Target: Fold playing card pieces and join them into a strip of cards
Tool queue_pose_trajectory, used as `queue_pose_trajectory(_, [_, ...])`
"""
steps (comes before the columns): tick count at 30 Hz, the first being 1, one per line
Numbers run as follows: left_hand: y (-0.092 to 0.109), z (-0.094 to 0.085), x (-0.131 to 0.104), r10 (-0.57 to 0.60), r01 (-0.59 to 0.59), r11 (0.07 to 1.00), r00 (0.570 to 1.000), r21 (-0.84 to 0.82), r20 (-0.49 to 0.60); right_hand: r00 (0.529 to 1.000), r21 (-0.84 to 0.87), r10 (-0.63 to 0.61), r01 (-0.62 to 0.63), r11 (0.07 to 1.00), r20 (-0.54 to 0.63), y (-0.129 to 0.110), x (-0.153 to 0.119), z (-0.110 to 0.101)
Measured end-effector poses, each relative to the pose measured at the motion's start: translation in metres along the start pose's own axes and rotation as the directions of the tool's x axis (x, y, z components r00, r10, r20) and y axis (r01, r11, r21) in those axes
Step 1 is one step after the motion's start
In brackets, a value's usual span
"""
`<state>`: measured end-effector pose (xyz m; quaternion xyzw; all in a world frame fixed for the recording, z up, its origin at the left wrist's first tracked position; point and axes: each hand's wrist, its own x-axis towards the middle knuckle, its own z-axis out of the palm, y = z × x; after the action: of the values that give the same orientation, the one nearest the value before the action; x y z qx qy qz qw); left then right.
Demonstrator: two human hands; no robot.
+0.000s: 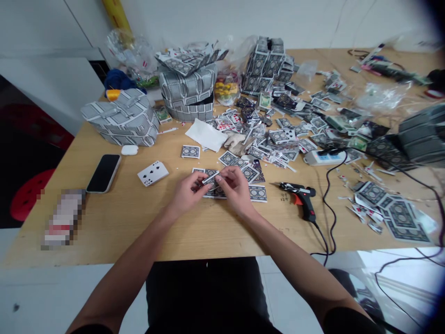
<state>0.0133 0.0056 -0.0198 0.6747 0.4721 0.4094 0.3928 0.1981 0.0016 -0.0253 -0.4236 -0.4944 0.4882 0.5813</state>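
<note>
Both hands meet over the front middle of the table, holding one small folded playing card [211, 177] between them. My left hand [190, 190] pinches its left end; my right hand [235, 186] has thumb and fingers on the right end. Beneath them lies a row of patterned playing cards [257, 193], partly hidden by the hands. More card backs [232, 159] lie just behind. To the left rests a stack of cards [153, 173], its top one a spade face up. A single card piece [190, 151] lies farther back.
A black glue gun [301, 198] with a cable lies to the right, near a white power strip [323, 157]. Woven card baskets [125, 118] stand at the back. Card scraps [278, 134] cover the back right. A phone [103, 173] and white earbud case [130, 150] lie left.
</note>
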Motion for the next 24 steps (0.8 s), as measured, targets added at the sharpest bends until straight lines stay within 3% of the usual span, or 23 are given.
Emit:
queue_pose_trajectory(5, [-0.0013, -0.0023, 0.0005, 0.016, -0.014, 0.999, 0.999, 0.045, -0.044, 1.000, -0.031, -0.007, 0.007, 1.000, -0.015, -0.0009, 0.0001, 0.0002])
queue_pose_trajectory(12, [-0.0043, -0.0029, -0.0011, 0.069, -0.068, 0.994, 0.998, 0.090, -0.013, 1.000, -0.102, -0.010, 0.009, 0.995, -0.012, -0.0023, 0.0010, -0.0012])
queue_pose_trajectory(24, [0.0002, -0.0050, 0.0005, 0.083, -0.081, 0.994, 0.996, 0.068, -0.031, 0.998, -0.028, 0.057, -0.056, 0.998, 0.001, -0.0072, 0.0036, -0.0038])
